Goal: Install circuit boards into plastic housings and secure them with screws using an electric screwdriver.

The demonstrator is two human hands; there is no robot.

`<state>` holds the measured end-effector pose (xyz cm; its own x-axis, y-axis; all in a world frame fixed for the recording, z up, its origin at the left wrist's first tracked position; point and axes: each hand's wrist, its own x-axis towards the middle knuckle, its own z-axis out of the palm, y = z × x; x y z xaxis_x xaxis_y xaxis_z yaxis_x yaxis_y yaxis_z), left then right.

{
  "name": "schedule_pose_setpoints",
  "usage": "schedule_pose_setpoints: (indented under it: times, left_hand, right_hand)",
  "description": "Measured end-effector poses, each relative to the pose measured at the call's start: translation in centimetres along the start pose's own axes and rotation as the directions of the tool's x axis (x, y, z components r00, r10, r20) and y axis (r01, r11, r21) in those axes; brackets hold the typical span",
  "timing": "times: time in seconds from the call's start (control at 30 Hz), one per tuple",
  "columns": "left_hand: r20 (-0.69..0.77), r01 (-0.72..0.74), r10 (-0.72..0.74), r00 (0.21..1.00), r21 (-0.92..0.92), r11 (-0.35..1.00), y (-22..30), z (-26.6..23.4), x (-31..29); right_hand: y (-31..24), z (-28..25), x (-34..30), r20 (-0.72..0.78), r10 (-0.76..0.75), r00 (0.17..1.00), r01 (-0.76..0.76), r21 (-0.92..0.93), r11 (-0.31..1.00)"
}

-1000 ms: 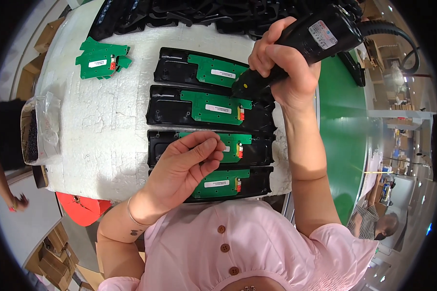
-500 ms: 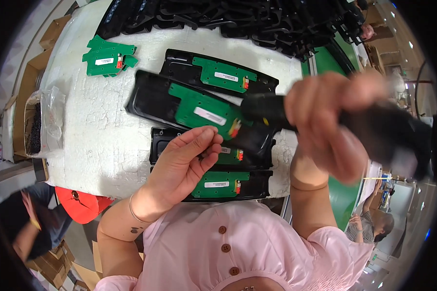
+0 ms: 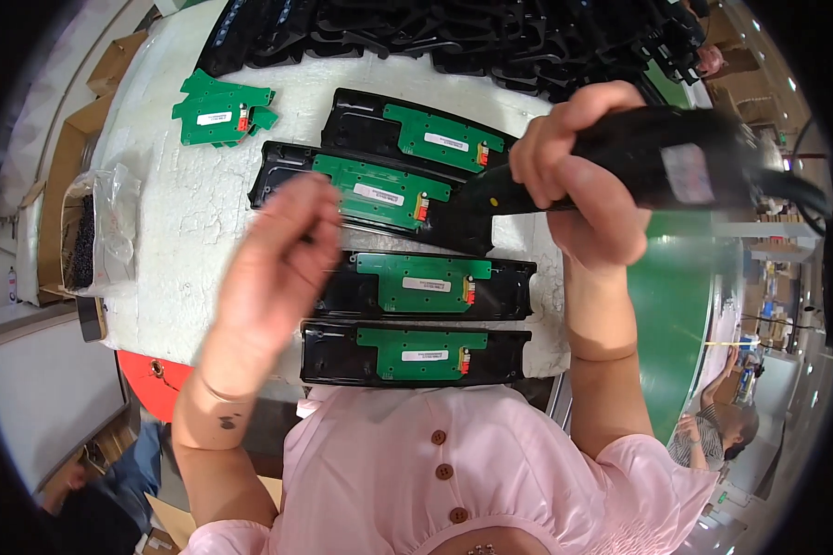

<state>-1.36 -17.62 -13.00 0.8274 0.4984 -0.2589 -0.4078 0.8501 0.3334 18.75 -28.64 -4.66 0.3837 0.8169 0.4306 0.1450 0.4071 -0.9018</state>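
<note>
- Panel (image 3: 463,236) of black plastic, a bit aslant from 10 toward 4 o'clock, lying around 11 o'clock from centre on the white tabletop (image 3: 194,194). Green circuit board (image 3: 333,176) on it, complete with white label and red-and-yellow connector (image 3: 423,207).
- Right hand (image 3: 594,208) out at 2 o'clock, fingers wrapped firmly round a black corded tool (image 3: 629,139). Nose pointing to 9 o'clock, just past the connector. Can't tell if touching down.
- Left hand (image 3: 282,254) at 9 to 10 o'clock, by the panel's left end. Pretty blurry: fingers apparently curled in close together, but can't tell whether pinching or touching anything.
- More of the same nearby: top panel (image 3: 352,125) at 12, middle panel (image 3: 504,296) about dead centre, bottom panel (image 3: 338,361) at 6. Also loose green boards (image 3: 217,102) up between 10 and 11.
- Handling, going by looks: probably light, stiff and kinda slippery, so easy to nudge askew. Best held by the bare plastic at the 9 o'clock end or along the long edges. Board likely the fragile bit, so no pressing on the connector.
- Tool probably way heavier, with some cord drag (image 3: 791,190) toward 3 o'clock. Better gripped round the body.
</note>
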Motion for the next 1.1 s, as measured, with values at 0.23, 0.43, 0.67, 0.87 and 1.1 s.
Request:
schedule_pose_setpoints:
  times: [0.23,0.43,0.67,0.87,1.1]
  left_hand:
    - [-0.152,-0.121,0.119,0.981,-0.006,0.993,6.3,-5.4,2.7]
    - [-0.221,0.117,-0.085,0.972,0.138,0.983,1.5,-2.7,2.0]
    - [-0.141,0.154,-0.131,0.981,0.164,0.974,-0.6,2.4,1.4]
    - [0.017,0.305,-0.306,0.952,0.049,0.951,-4.1,3.4,0.2]
    - [0.053,0.326,-0.322,0.945,-0.07,0.943,-5.2,3.2,-0.4]
  right_hand:
    - [1.7,-3.0,-1.3,-0.115,0.085,0.99,-0.086,-0.006,0.996]
    - [1.1,-5.5,-1.4,-0.191,0.03,0.981,-0.059,-0.147,0.987]
    - [-3.8,-2.9,-2.0,0.003,-0.343,0.939,0.34,0.127,0.932]
    - [-5.4,-0.1,-2.6,0.016,-0.384,0.923,0.34,0.431,0.836]
    - [-5.5,0.0,-3.1,-0.068,-0.352,0.934,0.354,0.325,0.877]
